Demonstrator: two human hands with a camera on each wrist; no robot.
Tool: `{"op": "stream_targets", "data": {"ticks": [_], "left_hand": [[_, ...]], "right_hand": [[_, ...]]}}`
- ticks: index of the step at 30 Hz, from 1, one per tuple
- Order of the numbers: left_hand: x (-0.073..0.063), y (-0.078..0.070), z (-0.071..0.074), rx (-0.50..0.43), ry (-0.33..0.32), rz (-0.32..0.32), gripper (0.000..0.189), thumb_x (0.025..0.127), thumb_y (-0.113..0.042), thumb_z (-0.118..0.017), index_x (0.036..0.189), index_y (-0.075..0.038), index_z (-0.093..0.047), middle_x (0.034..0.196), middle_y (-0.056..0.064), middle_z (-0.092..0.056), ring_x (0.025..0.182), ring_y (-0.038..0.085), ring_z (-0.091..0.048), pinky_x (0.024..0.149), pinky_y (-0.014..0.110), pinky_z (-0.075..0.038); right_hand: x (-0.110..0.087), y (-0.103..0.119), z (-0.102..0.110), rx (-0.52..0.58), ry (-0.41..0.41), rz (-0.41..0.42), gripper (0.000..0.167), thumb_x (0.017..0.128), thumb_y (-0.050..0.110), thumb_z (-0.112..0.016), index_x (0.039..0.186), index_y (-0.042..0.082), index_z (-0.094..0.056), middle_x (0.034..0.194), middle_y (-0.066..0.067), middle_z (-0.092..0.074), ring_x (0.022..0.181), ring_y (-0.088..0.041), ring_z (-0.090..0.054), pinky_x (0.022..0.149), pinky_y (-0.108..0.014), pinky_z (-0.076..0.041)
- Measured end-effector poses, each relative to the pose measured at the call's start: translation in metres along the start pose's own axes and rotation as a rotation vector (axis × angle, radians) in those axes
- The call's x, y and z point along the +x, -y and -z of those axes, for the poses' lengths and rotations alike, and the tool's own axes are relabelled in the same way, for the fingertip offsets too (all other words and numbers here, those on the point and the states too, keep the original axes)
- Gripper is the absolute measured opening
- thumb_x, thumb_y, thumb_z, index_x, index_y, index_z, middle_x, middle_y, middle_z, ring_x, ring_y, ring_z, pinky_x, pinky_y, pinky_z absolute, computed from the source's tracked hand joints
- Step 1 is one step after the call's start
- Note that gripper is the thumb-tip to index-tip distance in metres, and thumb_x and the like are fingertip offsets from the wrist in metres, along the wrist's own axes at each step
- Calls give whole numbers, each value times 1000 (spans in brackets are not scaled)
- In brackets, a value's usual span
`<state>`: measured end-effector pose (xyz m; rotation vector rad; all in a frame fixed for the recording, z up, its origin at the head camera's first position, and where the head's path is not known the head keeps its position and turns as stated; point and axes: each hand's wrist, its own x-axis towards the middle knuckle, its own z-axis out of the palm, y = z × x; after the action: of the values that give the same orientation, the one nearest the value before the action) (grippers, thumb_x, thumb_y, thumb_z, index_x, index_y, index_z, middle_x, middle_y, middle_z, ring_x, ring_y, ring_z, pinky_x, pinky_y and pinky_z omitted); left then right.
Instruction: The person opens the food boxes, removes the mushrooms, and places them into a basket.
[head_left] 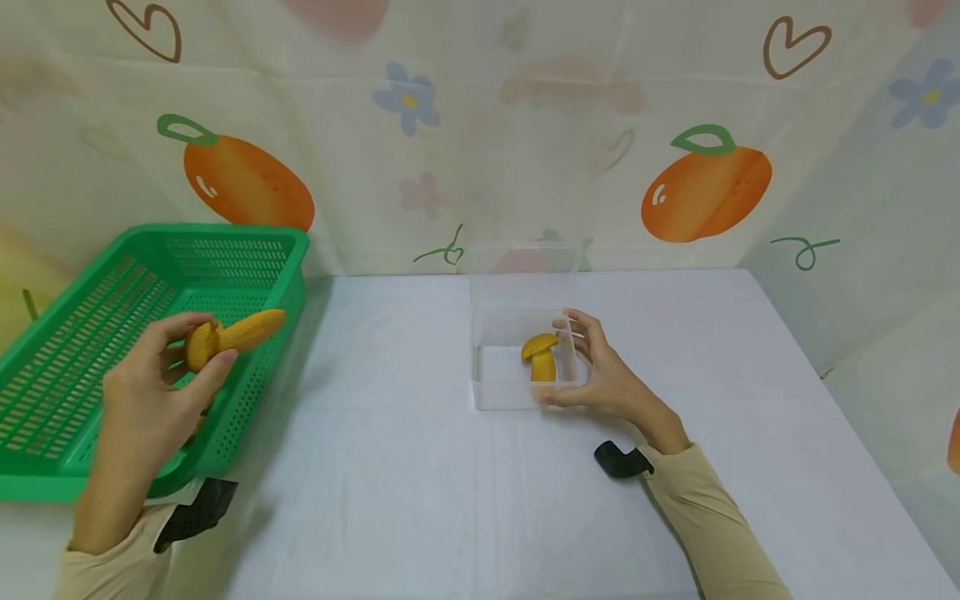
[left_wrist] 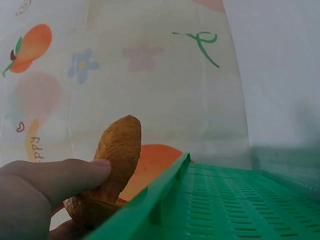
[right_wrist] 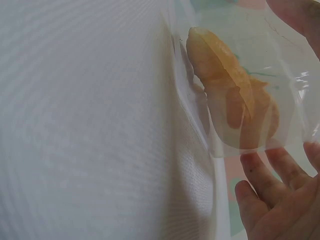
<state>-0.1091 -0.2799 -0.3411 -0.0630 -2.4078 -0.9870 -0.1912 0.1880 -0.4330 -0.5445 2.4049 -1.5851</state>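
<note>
My left hand (head_left: 150, 404) pinches a yellow-brown mushroom (head_left: 253, 331) between thumb and fingers, over the right side of a green plastic basket (head_left: 291, 271). In the left wrist view, that mushroom (left_wrist: 121, 150) has its stem pointing up and its cap down by the fingers. On the table, my right hand (head_left: 615, 379) grips the right side of a clear plastic box (head_left: 498, 397), thumb in front and fingers behind. Inside the box, at its right end, stands another yellow mushroom (head_left: 543, 360), cap up. The right wrist view shows this mushroom (right_wrist: 225, 75) through the clear wall.
The box's clear lid (head_left: 522, 275) stands raised at the back. A white cloth (head_left: 390, 483) covers the table, and a printed curtain (head_left: 480, 142) hangs behind it. Something brownish in the basket is mostly hidden by the left hand.
</note>
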Motion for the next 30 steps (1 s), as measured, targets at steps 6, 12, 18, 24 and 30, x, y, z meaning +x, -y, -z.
{"op": "stream_targets", "data": {"ticks": [6,12,18,24,30], "left_hand": [[-1,10,5,33,43,23,46,87,-2,-73,130,-1,-57,113,-35,-49,95,-23,-48,79,-5,-40],[1,20,6,75,71,46,46,90,-7,-71,133,-5,-57,114,-38,-45,94,-25,-43,76,-6,-39],[2,27,7,92,59,98,44,92,-10,-69,135,-9,-58,122,-22,-56,94,-23,-41,75,-6,-39],[3,30,11,185,50,161,43,92,-4,-67,133,-5,-59,131,18,-61,102,7,-58,69,-6,-34],[4,30,13,279,72,195,41,90,-2,-68,130,-4,-61,126,28,-62,91,-9,-46,66,4,-33]], "right_hand": [[0,0,0,-9,3,8,119,68,14,-92,155,16,-10,157,-12,-30,147,-39,-29,121,-61,-20],[0,-1,0,-13,8,19,119,69,14,-91,155,15,-9,157,-13,-30,147,-40,-29,120,-62,-20],[0,-1,0,-15,7,13,119,69,15,-92,155,15,-9,157,-13,-30,147,-40,-28,120,-62,-20],[1,0,0,-9,9,14,119,68,15,-92,155,17,-9,157,-13,-30,147,-40,-29,120,-62,-21],[2,-2,0,-19,7,20,118,69,14,-91,154,16,-10,156,-13,-31,147,-40,-29,120,-62,-21]]}}
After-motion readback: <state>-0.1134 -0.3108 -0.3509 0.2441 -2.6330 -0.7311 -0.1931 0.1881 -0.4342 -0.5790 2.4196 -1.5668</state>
